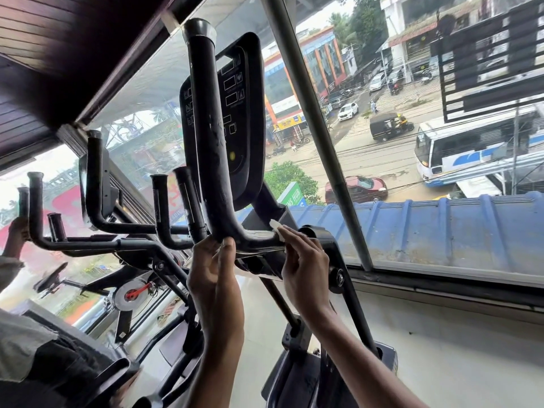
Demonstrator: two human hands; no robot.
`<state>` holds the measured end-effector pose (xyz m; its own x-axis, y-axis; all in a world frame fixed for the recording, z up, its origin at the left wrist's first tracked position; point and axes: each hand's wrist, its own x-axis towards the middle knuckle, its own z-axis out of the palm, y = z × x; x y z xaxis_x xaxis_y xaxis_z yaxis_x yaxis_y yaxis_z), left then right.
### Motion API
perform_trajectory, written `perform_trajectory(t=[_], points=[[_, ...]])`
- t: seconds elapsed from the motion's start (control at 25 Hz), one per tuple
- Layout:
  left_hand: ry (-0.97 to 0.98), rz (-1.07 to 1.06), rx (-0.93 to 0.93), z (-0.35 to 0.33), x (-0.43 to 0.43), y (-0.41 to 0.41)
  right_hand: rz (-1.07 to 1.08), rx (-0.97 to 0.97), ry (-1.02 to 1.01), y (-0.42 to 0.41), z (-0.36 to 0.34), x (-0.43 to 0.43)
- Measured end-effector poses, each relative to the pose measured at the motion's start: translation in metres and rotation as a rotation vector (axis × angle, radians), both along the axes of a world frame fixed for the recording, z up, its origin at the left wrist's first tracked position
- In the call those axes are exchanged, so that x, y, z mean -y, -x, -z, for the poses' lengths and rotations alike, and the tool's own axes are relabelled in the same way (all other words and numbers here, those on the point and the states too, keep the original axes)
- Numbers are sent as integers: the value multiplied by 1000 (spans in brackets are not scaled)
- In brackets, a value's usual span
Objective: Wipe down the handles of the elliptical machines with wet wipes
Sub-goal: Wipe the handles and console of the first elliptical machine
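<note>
Head view: the handle [206,128] rises long and upright from a bend straight ahead. The left hand [213,278] grips that bend from below. The right hand [303,260] pinches a wipe [277,228] against the short level stretch beside it, so the upright length lies up and left of the wipe.

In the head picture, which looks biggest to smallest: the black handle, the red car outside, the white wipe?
1. black handle
2. red car
3. white wipe
The car is far away: looks only.
</note>
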<state>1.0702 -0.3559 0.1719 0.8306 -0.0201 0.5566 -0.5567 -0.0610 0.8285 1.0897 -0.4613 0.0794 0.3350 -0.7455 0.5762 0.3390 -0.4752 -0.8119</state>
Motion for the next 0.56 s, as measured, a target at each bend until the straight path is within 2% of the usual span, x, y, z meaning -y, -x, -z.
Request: perform_trajectory(t=[0.12, 0.24, 0.36, 0.56], points=[[2, -15, 10, 1, 0, -2, -105, 169, 44, 22, -21, -19], [0, -9, 9, 1, 0, -3, -114, 177, 91, 28, -27, -15], [-26, 11, 19, -1, -4, -4, -117, 145, 18, 31, -34, -10], [-69, 57, 4, -6, -9, -7, -219, 266, -96, 37, -75, -27]])
